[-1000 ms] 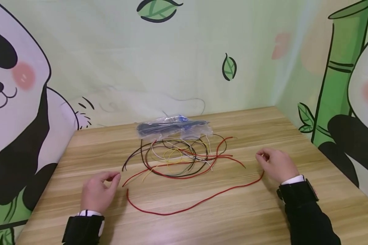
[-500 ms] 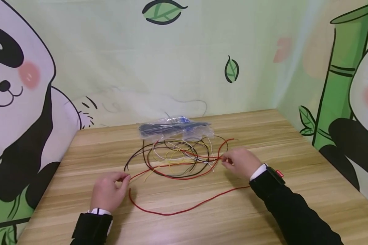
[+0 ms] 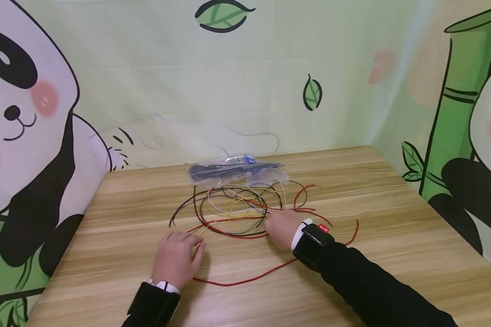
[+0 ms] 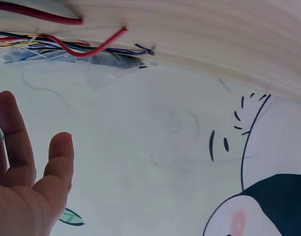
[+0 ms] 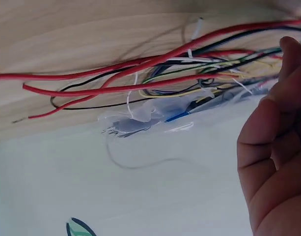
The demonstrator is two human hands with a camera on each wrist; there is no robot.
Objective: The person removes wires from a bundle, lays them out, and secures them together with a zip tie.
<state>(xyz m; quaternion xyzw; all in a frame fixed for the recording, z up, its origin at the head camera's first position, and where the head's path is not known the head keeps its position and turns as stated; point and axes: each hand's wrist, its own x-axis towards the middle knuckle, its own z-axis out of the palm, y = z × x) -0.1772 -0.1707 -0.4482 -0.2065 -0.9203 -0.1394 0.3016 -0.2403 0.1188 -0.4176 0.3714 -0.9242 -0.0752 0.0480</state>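
Observation:
My right hand point(image 3: 283, 227) reaches over the front of a loose tangle of red, black, yellow and white wires point(image 5: 111, 91). Its fingers are bent and the fingertips are right at the strands; I cannot tell whether they pinch one. In the right wrist view the thumb and fingers come close to the wires at the right edge. A single red wire point(image 3: 237, 285) lies in a long curve in front of the tangle, partly hidden under my right forearm. My left hand point(image 3: 176, 259), fingers relaxed and nothing held, is over this wire's left end, near the tangle's front-left ends.
A clear plastic bag point(image 3: 237, 172) with dark, thin items and something blue lies behind the tangle. The wooden table point(image 3: 118, 195) meets a panda-printed backdrop point(image 3: 167, 81) at its back edge and sides.
My right hand has moved left from the single red wire's right end to the tangle, uncovering that end. My left hand has shifted right, and its fingers have loosened.

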